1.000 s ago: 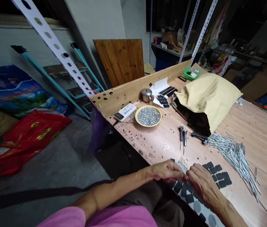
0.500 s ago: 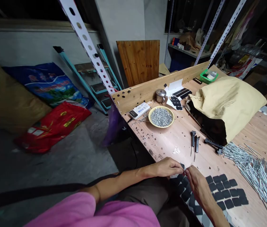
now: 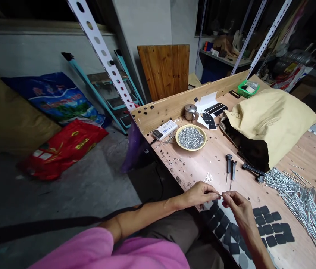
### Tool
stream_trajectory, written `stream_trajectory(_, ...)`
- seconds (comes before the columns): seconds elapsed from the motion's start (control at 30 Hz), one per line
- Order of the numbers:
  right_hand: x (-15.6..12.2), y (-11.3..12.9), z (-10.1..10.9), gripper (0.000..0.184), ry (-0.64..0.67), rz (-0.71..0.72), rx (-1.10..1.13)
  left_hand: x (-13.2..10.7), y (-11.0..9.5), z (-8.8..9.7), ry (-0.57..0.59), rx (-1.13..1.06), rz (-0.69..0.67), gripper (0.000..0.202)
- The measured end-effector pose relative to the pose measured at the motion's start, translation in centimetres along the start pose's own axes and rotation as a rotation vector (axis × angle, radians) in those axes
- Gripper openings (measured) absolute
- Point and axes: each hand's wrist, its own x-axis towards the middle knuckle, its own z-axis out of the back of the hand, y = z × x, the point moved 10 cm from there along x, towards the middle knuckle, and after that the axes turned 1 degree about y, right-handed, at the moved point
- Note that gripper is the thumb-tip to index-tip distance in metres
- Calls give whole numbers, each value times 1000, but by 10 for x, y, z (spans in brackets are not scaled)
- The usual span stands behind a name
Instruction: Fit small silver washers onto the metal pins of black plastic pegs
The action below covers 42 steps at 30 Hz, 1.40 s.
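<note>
My left hand (image 3: 201,195) and my right hand (image 3: 237,207) meet in the air just above the front of the wooden workbench (image 3: 199,158). Their fingertips pinch a thin metal pin (image 3: 222,195), too small to show its details. Below them lies a white sheet with black rounded pads (image 3: 221,226), partly hidden by my right hand and wrist. More black pads (image 3: 271,226) sit to its right. Two small dark-handled tools (image 3: 231,170) lie beyond my hands, and a loose pile of steel rods (image 3: 297,200) spreads along the right.
A bowl of small metal pieces (image 3: 190,137), a steel cup (image 3: 190,112), a white power unit (image 3: 165,130), and a yellow sack (image 3: 272,119) stand towards the bench's back. A raised wooden board (image 3: 188,101) edges the far side. Beyond the left edge, bags lie on a concrete floor.
The view has swung right since the oldest frame, shifting the bench leftward in the picture. My hands have risen slightly off the pad sheet, and their fingertips now pinch the pin above it.
</note>
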Motion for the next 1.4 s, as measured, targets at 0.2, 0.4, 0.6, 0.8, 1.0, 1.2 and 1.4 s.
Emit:
stream_trajectory(0.2, -7, 14, 7, 43, 3, 126, -110, -1, -5, -4, 27, 95, -54, 27)
stream_trajectory(0.4, -25, 52, 2, 29, 0, 440, -452, -3, -24, -1, -81, 405, -236, 17)
stream_trajectory(0.6, -41, 63, -18, 26, 26, 693, -774, -4, -16, -14, 68, 392, -192, 18)
stream_trajectory(0.8, -28, 30, -12, 48, 53, 397, -637, -16, -33, -25, -37, 674, -470, 17)
stream_trajectory(1.0, -30, 44, 5, 42, 24, 387, -725, -6, -28, -12, -97, 386, -323, 14)
stream_trajectory(1.2, -45, 69, -8, 38, 42, 706, -782, -9, -31, -22, 2, 417, -373, 14)
stream_trajectory(1.4, -29, 15, 4, 55, 65, 176, -368, -15, -39, -29, 0, 400, -414, 16)
